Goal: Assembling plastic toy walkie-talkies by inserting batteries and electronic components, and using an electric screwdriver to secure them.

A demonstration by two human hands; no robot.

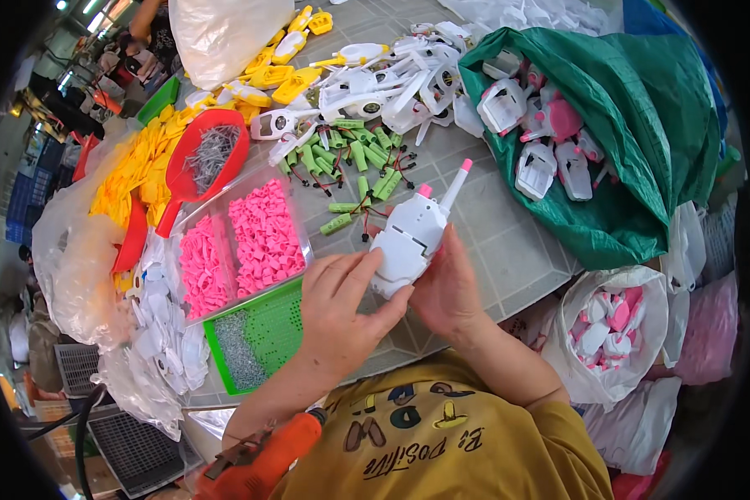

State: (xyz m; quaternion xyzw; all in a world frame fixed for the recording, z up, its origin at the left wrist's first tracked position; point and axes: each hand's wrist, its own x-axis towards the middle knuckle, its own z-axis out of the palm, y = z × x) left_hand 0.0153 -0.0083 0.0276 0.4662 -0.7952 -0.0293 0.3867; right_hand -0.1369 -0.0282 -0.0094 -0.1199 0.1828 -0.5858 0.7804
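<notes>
A white toy walkie-talkie (412, 237) with a pink-tipped antenna and a pink knob is between my two hands, above the table's front part. My left hand (342, 300) grips its lower end from the left, thumb and fingers on the shell. Wrapped round its right side and underside is my right hand (448, 287), its fingers partly hidden behind the toy. Just beyond it lie green battery cells (360, 156) with red and black wires. Left of my hands stands a clear box of small pink plastic parts (267, 229), and nearer me a green tray (285, 333) with small metal pieces.
A red scoop (175, 179) holds screws. White shells (392, 83) and yellow parts (133, 179) are heaped at the back and left. To the right are a green sack (592, 217) and a white bag (575, 333) of toy parts. An orange power tool (262, 458) is near my left forearm.
</notes>
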